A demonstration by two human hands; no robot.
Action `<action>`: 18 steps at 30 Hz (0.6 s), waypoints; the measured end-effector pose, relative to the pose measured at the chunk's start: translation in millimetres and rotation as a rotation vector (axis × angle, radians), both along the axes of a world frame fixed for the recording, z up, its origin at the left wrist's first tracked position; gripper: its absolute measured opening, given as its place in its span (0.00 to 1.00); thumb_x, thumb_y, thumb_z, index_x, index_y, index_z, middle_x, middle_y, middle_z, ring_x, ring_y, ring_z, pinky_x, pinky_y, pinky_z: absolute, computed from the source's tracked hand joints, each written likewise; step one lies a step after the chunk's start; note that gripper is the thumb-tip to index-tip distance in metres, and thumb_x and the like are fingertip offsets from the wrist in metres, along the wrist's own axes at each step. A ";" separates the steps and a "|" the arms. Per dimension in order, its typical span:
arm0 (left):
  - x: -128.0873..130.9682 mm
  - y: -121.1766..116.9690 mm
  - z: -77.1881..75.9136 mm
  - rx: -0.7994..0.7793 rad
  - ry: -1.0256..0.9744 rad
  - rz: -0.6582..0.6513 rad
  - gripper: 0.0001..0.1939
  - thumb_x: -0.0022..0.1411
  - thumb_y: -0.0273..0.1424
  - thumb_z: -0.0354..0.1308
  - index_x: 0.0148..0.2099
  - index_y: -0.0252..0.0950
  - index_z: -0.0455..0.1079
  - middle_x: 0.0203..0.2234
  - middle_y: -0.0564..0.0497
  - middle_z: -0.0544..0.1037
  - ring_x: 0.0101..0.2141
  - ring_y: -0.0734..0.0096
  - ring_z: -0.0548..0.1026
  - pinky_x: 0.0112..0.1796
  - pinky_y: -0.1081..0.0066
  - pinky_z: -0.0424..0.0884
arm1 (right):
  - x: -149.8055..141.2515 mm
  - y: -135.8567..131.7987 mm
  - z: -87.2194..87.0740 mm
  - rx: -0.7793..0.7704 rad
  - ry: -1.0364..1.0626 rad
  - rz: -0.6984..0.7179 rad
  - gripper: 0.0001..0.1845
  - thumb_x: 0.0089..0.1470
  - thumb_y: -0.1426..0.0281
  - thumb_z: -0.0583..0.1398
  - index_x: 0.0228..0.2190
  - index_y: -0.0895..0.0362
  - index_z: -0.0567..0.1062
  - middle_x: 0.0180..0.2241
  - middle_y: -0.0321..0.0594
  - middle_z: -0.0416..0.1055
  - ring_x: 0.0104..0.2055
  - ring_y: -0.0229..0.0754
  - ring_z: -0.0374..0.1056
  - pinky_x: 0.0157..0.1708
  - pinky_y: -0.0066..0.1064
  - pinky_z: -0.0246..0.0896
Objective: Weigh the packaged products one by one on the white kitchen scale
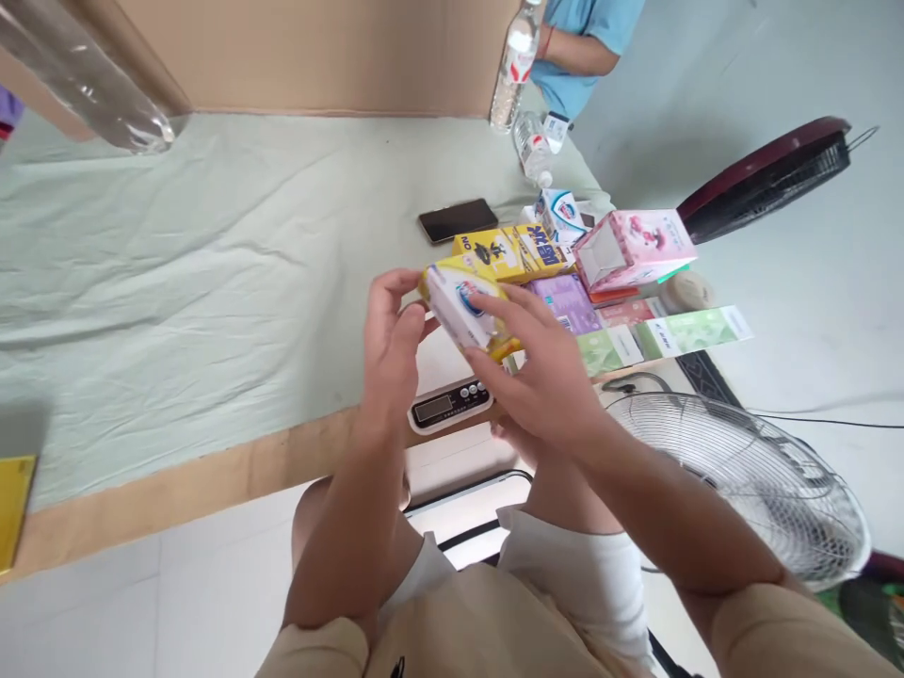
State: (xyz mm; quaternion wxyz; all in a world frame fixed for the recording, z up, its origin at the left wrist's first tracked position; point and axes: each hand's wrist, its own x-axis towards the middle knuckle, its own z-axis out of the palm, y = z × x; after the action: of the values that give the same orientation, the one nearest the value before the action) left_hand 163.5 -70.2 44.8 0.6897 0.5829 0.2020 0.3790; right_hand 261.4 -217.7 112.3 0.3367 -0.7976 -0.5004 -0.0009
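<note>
The biggest thing here is the counter (pixel 268 235), which is covered with a pale green cloth and has a wooden front edge. Next in size is the round fan (pixel 749 480) with a wire cage, standing beside the counter, at the person's right. On the counter, at this same side, I see a pink box (pixel 636 245), and near it a flatter yellow box (pixel 523 250). Close to the front edge lies a white scale (pixel 442 410), partly hidden, with its display and buttons toward the person. Above it are the two hands, both grasping one small packet (pixel 459 306), white and yellow. The packet is between them and it is tilted. The left hand (pixel 395 330) keeps its left end, with the fingers at the upper corner. The right hand (pixel 540 363) has its fingers over the printed face and its thumb at the lower edge.
</note>
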 end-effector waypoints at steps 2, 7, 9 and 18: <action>3.8 -2.0 1.0 -0.047 0.041 0.027 0.21 0.61 0.51 0.64 0.52 0.51 0.68 0.56 0.49 0.75 0.50 0.60 0.80 0.45 0.62 0.81 | 1.5 2.4 -8.8 0.002 0.063 0.011 0.26 0.62 0.60 0.60 0.60 0.50 0.76 0.63 0.50 0.73 0.67 0.52 0.70 0.64 0.52 0.71; 26.6 -9.1 17.9 0.039 0.053 -0.103 0.23 0.59 0.51 0.65 0.52 0.52 0.67 0.59 0.50 0.75 0.53 0.58 0.80 0.49 0.60 0.80 | 34.3 -25.3 2.6 0.035 0.018 0.004 0.25 0.62 0.58 0.62 0.58 0.47 0.78 0.62 0.46 0.75 0.67 0.55 0.69 0.65 0.57 0.69; 52.2 -7.3 27.0 0.117 0.057 -0.160 0.20 0.61 0.49 0.64 0.52 0.50 0.68 0.58 0.49 0.75 0.56 0.57 0.79 0.51 0.61 0.79 | 69.9 -39.1 16.5 0.055 -0.041 -0.027 0.24 0.61 0.59 0.63 0.58 0.48 0.79 0.60 0.46 0.76 0.67 0.57 0.70 0.66 0.58 0.68; 243.3 48.2 53.3 0.234 0.300 -0.145 0.08 0.67 0.28 0.61 0.33 0.38 0.69 0.32 0.54 0.76 0.43 0.65 0.78 0.48 0.65 0.72 | 251.9 9.5 41.9 -0.227 -0.145 -0.160 0.30 0.57 0.59 0.68 0.59 0.53 0.79 0.56 0.47 0.80 0.57 0.51 0.76 0.61 0.55 0.65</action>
State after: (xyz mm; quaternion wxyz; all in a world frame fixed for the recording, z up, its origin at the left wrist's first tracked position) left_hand 406.8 -22.0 98.1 0.6049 0.7221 0.2143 0.2582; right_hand 513.3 -208.2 154.2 0.2063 -0.8657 -0.4552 -0.0289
